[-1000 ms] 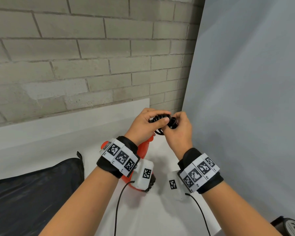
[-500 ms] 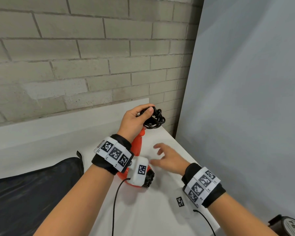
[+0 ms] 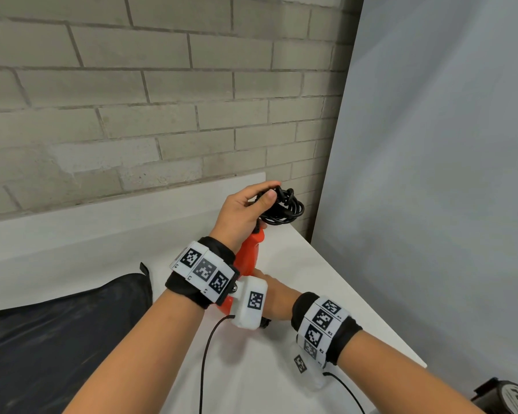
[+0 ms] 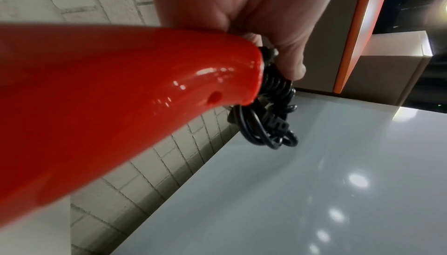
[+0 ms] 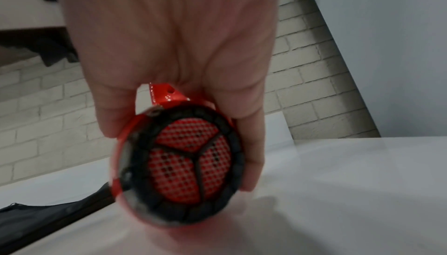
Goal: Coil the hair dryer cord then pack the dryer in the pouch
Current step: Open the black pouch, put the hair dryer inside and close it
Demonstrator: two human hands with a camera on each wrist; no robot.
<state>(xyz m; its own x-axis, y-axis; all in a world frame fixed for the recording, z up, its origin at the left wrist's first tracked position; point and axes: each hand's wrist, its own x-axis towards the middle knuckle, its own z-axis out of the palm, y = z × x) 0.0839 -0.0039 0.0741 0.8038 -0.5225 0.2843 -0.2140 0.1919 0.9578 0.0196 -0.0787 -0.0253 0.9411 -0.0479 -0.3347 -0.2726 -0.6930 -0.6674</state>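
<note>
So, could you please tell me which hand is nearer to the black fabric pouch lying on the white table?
Left. The left hand holds the coiled black cord above the table; the right hand grips the red dryer, farther from the pouch.

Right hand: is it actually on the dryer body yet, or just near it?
Touching. In the right wrist view the right hand wraps its fingers round the red hair dryer at the mesh-grille end, with no gap showing.

The round rear end of a red hair dryer is gripped by the right hand, fingers curled along both sides. A black-rimmed red mesh grille is shown. A black pouch is seen lower left on the white table.
</note>
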